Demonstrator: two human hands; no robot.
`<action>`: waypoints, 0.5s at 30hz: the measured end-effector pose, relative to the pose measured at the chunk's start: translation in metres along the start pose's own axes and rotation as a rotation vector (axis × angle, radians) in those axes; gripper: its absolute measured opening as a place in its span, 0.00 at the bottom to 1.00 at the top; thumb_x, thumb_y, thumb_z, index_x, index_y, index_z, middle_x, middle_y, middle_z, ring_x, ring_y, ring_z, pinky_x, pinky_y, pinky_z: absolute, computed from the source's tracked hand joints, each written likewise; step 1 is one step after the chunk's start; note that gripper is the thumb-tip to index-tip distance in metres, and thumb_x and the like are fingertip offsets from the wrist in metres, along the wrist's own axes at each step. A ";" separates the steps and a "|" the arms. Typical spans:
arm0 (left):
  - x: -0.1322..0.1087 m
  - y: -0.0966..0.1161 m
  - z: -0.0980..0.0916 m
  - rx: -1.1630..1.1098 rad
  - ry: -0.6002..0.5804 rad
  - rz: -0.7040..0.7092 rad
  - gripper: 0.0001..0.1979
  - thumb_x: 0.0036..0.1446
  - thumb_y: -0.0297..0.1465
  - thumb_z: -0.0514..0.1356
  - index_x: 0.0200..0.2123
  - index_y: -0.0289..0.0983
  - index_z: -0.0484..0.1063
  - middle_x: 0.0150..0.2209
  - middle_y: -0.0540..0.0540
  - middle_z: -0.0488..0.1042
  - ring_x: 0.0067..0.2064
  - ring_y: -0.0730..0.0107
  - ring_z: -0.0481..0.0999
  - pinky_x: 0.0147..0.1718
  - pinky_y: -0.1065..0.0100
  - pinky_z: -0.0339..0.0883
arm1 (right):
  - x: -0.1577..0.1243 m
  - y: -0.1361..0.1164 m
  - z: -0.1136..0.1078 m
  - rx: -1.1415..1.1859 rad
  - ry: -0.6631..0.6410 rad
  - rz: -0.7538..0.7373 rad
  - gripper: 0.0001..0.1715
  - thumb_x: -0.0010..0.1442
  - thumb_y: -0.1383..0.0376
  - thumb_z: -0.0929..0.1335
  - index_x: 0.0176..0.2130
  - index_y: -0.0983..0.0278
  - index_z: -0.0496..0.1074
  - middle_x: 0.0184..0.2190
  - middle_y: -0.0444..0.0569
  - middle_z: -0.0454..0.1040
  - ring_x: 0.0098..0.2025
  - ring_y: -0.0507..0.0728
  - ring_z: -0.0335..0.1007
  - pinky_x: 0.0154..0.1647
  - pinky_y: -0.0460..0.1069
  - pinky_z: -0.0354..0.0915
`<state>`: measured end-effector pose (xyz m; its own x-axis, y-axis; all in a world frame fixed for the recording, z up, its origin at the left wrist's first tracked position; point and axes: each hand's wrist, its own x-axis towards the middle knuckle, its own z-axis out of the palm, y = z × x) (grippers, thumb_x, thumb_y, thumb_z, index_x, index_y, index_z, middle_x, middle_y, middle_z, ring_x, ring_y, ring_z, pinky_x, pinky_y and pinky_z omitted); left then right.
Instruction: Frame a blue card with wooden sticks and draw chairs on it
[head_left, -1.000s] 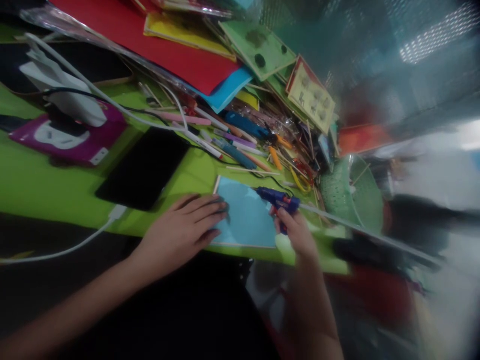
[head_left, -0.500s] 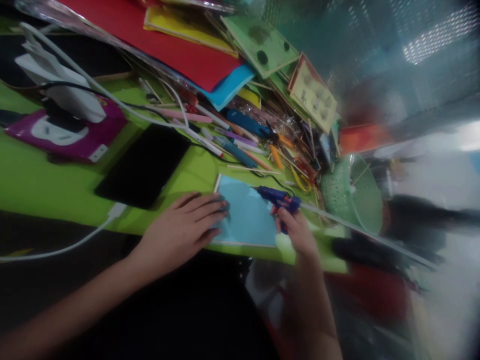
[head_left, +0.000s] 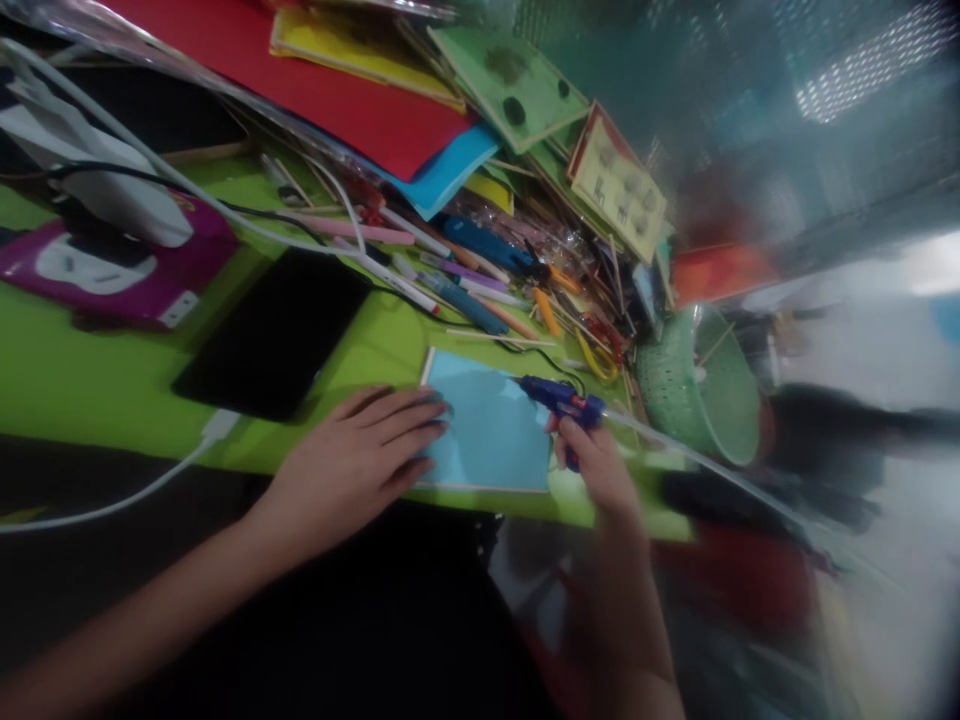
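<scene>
A light-blue square sheet with pale edges lies flat near the front of the green table. My left hand rests palm down on its left side, fingers stretched out. In my right hand is a dark blue glue gun, gripped by its handle. The nozzle points left, over the upper right part of the sheet; whether it touches cannot be made out. From the back of the gun sticks a long, pale glue stick.
A black tablet with a white cable lies left, beside a purple power strip. Behind the sheet are several pens, orange-handled pliers and yellow-handled scissors. A green basket stands right. Coloured sheets are stacked at the back.
The view has shifted slightly, so most things sit a little farther left. My left hand stays on the sheet. The glue gun's nozzle remains near the sheet's upper right part.
</scene>
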<state>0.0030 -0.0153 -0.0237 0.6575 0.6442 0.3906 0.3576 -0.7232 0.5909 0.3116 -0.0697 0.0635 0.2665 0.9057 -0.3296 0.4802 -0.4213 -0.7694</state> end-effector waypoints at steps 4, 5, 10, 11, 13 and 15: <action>0.000 -0.001 -0.001 0.008 -0.004 0.008 0.17 0.74 0.35 0.55 0.59 0.44 0.78 0.64 0.47 0.79 0.69 0.52 0.73 0.70 0.46 0.61 | 0.001 -0.003 0.004 0.003 -0.015 -0.016 0.26 0.63 0.42 0.69 0.34 0.62 0.75 0.16 0.40 0.67 0.20 0.52 0.62 0.25 0.48 0.60; 0.000 -0.001 -0.001 0.015 -0.006 0.010 0.17 0.74 0.35 0.55 0.59 0.44 0.78 0.64 0.47 0.79 0.69 0.53 0.73 0.70 0.46 0.60 | 0.001 -0.004 0.006 0.000 -0.021 -0.024 0.26 0.64 0.42 0.69 0.34 0.62 0.75 0.16 0.40 0.67 0.20 0.52 0.62 0.25 0.48 0.60; 0.000 -0.002 -0.001 0.041 -0.008 0.021 0.17 0.75 0.37 0.54 0.59 0.44 0.78 0.64 0.48 0.79 0.68 0.53 0.74 0.69 0.47 0.61 | 0.004 -0.009 0.011 -0.020 -0.038 -0.032 0.26 0.65 0.42 0.68 0.34 0.62 0.75 0.16 0.40 0.67 0.20 0.52 0.61 0.26 0.49 0.59; 0.000 -0.002 -0.001 0.044 -0.008 0.021 0.17 0.75 0.37 0.54 0.59 0.43 0.78 0.64 0.48 0.79 0.68 0.53 0.74 0.69 0.46 0.61 | 0.004 -0.009 0.010 -0.028 -0.036 -0.031 0.26 0.65 0.42 0.68 0.33 0.61 0.75 0.16 0.40 0.67 0.20 0.52 0.61 0.27 0.49 0.59; 0.001 -0.001 -0.002 0.056 -0.014 0.023 0.17 0.76 0.37 0.54 0.58 0.43 0.79 0.64 0.47 0.79 0.68 0.52 0.74 0.69 0.46 0.62 | 0.003 -0.007 0.007 -0.042 -0.033 -0.024 0.28 0.64 0.41 0.68 0.32 0.61 0.74 0.16 0.41 0.67 0.21 0.52 0.61 0.27 0.49 0.59; 0.001 0.000 -0.003 0.059 -0.020 0.024 0.17 0.75 0.37 0.54 0.58 0.42 0.79 0.64 0.47 0.79 0.68 0.51 0.74 0.68 0.46 0.63 | 0.002 -0.005 0.005 -0.046 -0.031 -0.016 0.29 0.64 0.39 0.68 0.32 0.61 0.74 0.15 0.41 0.67 0.20 0.52 0.61 0.26 0.49 0.58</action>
<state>0.0018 -0.0135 -0.0216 0.6791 0.6221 0.3896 0.3800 -0.7521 0.5385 0.3055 -0.0653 0.0643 0.2327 0.9129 -0.3353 0.5221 -0.4081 -0.7489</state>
